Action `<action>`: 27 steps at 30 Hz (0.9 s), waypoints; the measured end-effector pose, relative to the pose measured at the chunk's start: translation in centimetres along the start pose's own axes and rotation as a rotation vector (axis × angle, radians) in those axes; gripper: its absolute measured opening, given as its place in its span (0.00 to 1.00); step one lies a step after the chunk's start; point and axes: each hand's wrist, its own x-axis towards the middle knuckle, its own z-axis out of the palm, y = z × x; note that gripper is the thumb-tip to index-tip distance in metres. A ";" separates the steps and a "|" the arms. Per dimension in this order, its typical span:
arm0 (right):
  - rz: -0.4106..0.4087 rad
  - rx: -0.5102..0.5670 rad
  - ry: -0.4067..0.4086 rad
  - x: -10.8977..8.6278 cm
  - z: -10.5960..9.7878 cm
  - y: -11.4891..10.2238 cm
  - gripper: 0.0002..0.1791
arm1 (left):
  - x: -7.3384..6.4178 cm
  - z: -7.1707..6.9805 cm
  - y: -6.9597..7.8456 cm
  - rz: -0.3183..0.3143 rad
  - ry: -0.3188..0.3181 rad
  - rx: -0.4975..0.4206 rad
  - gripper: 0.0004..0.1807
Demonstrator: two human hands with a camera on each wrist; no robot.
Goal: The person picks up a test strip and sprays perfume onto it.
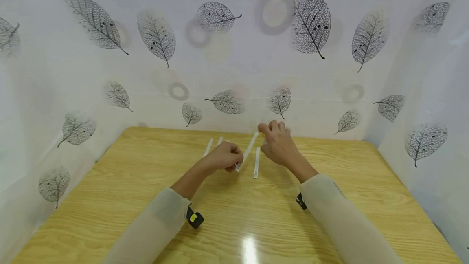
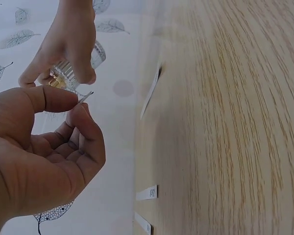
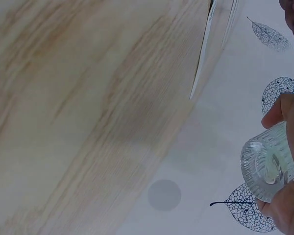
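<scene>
My left hand (image 1: 224,156) pinches the lower end of a narrow white paper strip (image 1: 250,146) between thumb and fingertip. The strip slants up and away toward my right hand (image 1: 277,144). That hand grips a clear ribbed glass bottle (image 3: 269,164) with a gold-coloured neck piece (image 2: 58,81), likely a perfume bottle. In the left wrist view the bottle is tilted, its gold end close to the held strip, and the fingers hide part of it. Another white strip (image 1: 256,164) with small print lies on the table between my hands.
Several more white strips (image 1: 208,147) lie on the table left of my left hand, partly hidden by it. The wooden table (image 1: 249,207) ends at a back wall covered with leaf-patterned sheeting (image 1: 234,64), which also closes both sides.
</scene>
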 end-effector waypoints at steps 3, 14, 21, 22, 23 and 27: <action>-0.013 -0.010 0.004 0.0 0.2 -0.1 0.29 | -0.1 0.1 0.1 0.007 -0.007 -0.003 0.06; -0.024 -0.071 0.017 0.2 0.2 -0.3 0.26 | 0.1 0.0 -0.1 0.018 0.000 0.001 0.05; 0.017 -0.079 -0.019 0.4 0.2 -0.4 0.24 | -0.2 0.0 0.1 0.017 -0.007 -0.005 0.06; 0.024 -0.081 -0.022 0.4 0.2 -0.4 0.24 | -0.2 0.0 0.1 0.019 -0.010 -0.010 0.06; 0.029 -0.083 -0.021 0.3 0.2 -0.4 0.24 | -0.2 -0.1 0.0 0.021 -0.012 -0.012 0.06; 0.028 -0.095 -0.003 0.4 0.2 -0.3 0.24 | 0.0 -0.2 -0.1 0.023 -0.013 -0.015 0.06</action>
